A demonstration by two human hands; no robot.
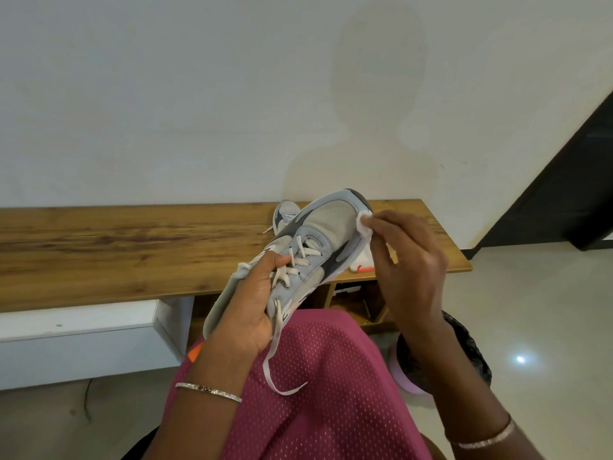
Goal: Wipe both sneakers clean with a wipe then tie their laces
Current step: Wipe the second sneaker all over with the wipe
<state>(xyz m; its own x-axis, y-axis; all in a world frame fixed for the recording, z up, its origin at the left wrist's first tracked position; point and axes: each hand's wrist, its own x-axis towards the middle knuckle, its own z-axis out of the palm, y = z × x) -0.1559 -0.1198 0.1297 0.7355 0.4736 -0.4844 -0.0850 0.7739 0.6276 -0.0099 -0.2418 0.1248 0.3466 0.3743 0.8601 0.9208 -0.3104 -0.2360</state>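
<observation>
A grey and light-blue sneaker (pixel 318 240) is held up over my lap, toe pointing away, its white laces (pixel 282 327) undone and dangling. My left hand (pixel 248 303) grips it through the collar, thumb on the tongue. My right hand (pixel 408 260) pinches a white wipe (pixel 363 224) against the right side of the toe. The second sneaker (pixel 284 214) rests on the wooden bench (pixel 132 254), mostly hidden behind the held one.
A white object with an orange mark (pixel 361 263) lies on the bench under the held shoe. A bin with a black liner (pixel 464 346) stands on the floor to my right. Open cubbies (pixel 355 300) sit under the bench.
</observation>
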